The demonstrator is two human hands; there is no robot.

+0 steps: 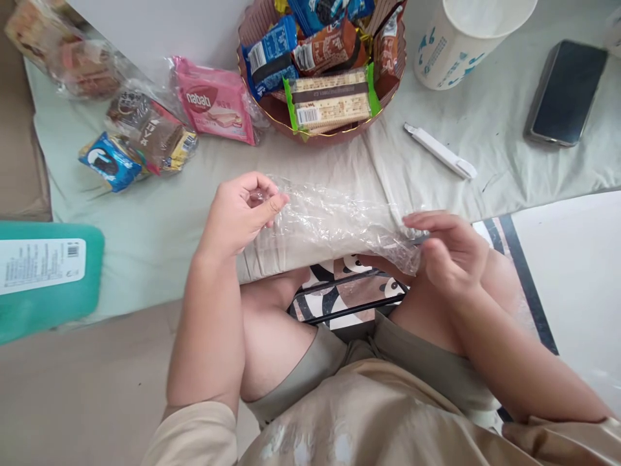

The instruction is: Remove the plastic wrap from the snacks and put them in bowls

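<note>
A crumpled clear plastic bag (334, 220) is stretched between my two hands above my knees. My left hand (240, 213) pinches its left end with thumb and fingers closed. My right hand (449, 249) grips the right end, fingers curled round the film. Just beyond the bag stands a round brown basket (272, 113) filled with wrapped snacks, a green-edged cracker pack (330, 100) on top.
A pink wafer pack (213, 103) and other snack packets (136, 139) lie on the pale green cloth at left. A white pen-like tool (439, 150), a white cup (458, 42) and a phone (565, 90) lie at right. A teal container (46, 275) is at far left.
</note>
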